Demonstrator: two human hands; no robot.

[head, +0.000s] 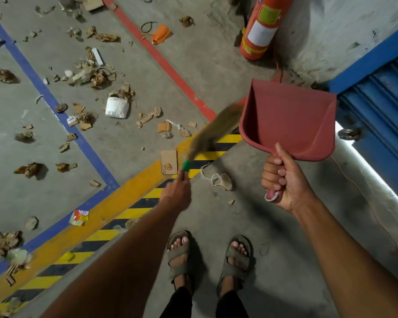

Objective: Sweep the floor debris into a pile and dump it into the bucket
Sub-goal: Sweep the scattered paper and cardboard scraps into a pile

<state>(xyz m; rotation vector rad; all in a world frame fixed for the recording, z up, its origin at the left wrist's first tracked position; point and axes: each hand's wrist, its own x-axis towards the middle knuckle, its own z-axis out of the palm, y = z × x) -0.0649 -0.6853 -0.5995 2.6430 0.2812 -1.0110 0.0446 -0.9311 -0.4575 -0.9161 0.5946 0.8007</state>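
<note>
My left hand [177,193] grips the handle of a straw broom [213,131] with a green band; its bristles are blurred and point up and right, over the striped floor tape. My right hand [283,180] holds the handle of a red dustpan [290,120], raised off the floor with its inside facing me and nothing in it. Cardboard scraps, crumpled paper and wrappers [90,74] lie scattered over the concrete floor to the left. A white folded wad [117,107] and a flat cardboard piece [169,161] lie near the broom. No bucket is in view.
A red fire extinguisher [261,28] stands against the wall at the top right. A blue shutter door [381,115] closes the right side. Blue [55,104], red [170,70] and yellow-black [129,212] tape lines cross the floor. My sandalled feet [207,255] stand at the bottom.
</note>
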